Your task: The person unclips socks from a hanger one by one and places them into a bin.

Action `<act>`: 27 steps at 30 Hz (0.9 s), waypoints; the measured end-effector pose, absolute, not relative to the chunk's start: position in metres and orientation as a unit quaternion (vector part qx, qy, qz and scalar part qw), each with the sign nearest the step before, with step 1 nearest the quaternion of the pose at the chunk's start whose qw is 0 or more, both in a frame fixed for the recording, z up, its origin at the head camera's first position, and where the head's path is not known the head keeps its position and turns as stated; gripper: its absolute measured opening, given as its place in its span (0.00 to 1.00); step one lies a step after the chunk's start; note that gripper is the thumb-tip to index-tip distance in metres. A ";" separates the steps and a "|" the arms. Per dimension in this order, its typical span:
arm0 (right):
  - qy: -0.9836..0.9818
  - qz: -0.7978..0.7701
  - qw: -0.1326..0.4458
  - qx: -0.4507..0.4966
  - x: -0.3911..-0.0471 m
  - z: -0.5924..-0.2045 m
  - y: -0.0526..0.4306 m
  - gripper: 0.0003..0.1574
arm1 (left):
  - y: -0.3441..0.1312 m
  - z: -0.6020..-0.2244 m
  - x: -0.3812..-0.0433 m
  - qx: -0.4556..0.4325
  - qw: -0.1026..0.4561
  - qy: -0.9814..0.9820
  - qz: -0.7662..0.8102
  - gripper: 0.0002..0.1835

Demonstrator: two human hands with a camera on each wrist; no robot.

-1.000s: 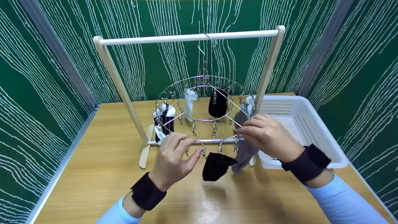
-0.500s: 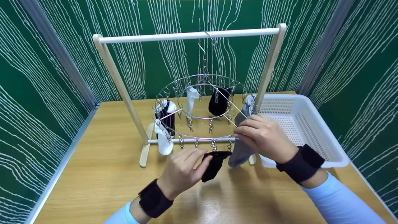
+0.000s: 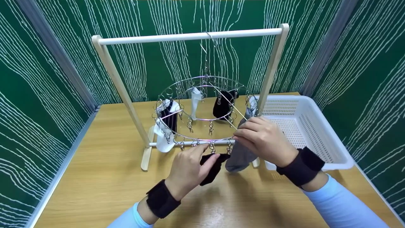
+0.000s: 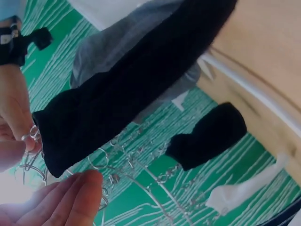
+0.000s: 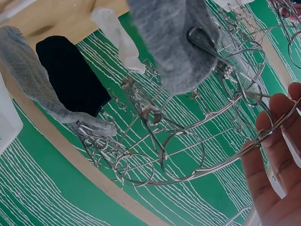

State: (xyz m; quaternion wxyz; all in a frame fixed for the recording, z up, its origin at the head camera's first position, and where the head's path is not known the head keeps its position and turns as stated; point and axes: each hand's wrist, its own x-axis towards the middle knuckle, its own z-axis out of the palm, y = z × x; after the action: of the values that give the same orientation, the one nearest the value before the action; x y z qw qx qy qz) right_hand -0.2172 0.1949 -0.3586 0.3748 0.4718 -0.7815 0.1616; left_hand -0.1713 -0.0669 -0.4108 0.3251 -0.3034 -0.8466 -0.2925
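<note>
A round metal sock hanger [image 3: 193,138] with dangling clips hangs from a stand. My right hand [image 3: 264,141] grips its front right rim; in the right wrist view, fingers [image 5: 278,153] lie under the wire. My left hand [image 3: 188,167] is at the front, thumb and fingers apart around the clip [image 3: 212,147] that bears a black sock [image 3: 211,173]. In the left wrist view, the opening of this black sock [image 4: 117,89] is between thumb and fingers. A grey sock [image 3: 242,156] hangs below my right hand, held by a clip [image 5: 202,42].
White socks [image 3: 165,142], a striped dark sock [image 3: 170,118] and another black sock [image 3: 223,104] hang around the rings. The wooden stand [image 3: 120,85] frames the hanger. A white plastic basket [image 3: 329,133] sits at the right, on the wooden table [image 3: 95,177].
My left hand has left the front rim and moved right and down to the black sock's clip. My right hand still holds the rim, which has turned slightly leftward at the front.
</note>
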 end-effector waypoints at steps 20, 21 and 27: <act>-0.773 0.191 0.389 0.464 -0.211 -0.362 0.196 0.10 | -0.062 -0.407 -0.181 -0.272 0.286 -0.848 -0.354 0.10; -0.772 0.197 0.390 0.461 -0.210 -0.362 0.197 0.11 | -0.062 -0.407 -0.181 -0.273 0.283 -0.847 -0.358 0.10; -0.764 0.244 0.402 0.441 -0.203 -0.366 0.199 0.14 | -0.061 -0.408 -0.181 -0.278 0.284 -0.840 -0.368 0.09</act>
State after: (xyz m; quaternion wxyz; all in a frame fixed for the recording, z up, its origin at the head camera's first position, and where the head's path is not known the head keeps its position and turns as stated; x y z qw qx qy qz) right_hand -0.2025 0.1995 -0.3661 0.4022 0.4410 -0.7644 0.2438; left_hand -0.1811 -0.0609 -0.4080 0.2843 -0.2780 -0.8404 -0.3682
